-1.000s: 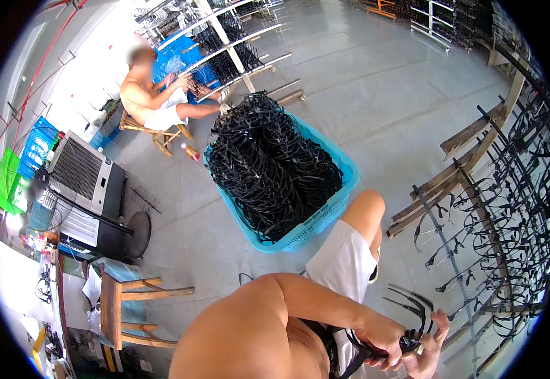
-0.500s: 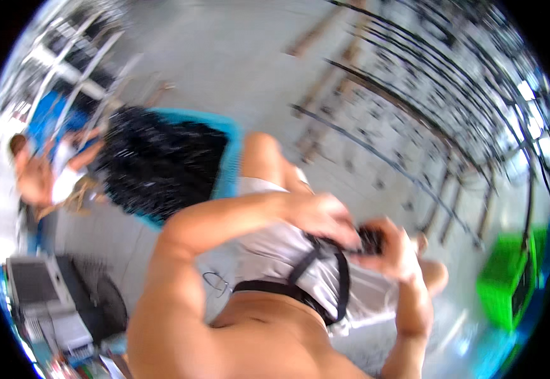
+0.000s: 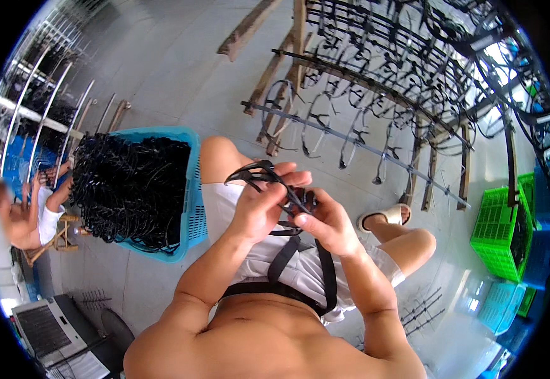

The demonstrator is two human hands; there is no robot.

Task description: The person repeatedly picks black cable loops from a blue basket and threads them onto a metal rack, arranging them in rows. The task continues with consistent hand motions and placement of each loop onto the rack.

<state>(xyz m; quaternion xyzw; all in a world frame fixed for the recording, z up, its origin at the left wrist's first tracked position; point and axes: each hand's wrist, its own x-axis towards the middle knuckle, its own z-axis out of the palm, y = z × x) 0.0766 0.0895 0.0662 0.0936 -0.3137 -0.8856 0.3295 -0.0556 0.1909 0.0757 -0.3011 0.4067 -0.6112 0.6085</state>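
Above my lap, both hands hold a looped bundle of black cable-like strips (image 3: 257, 172). My left hand (image 3: 259, 211) has the bundle between thumb and fingers, its fingertips partly stretched out and loops rising over them. Closed on the bundle's right end is my right hand (image 3: 330, 221), with the thumb pressed on it; a short, thicker dark part shows at those fingers. Which strips belong to one piece I cannot tell. On my left stands a light-blue plastic basket (image 3: 194, 218), heaped above its rim with similar black strips (image 3: 133, 189).
A wood-and-metal rack (image 3: 363, 82) hung with black looped pieces fills the far right. Green crates (image 3: 493, 234) and a light-blue crate (image 3: 501, 306) stand at the right. Another person (image 3: 22, 218) sits on a stool at the far left. A fan (image 3: 117, 328) is at lower left.
The view has shifted, sharpened from blur. My left hand has turned from palm-down over the black piece to holding its loops from below; both hands are now closer together.
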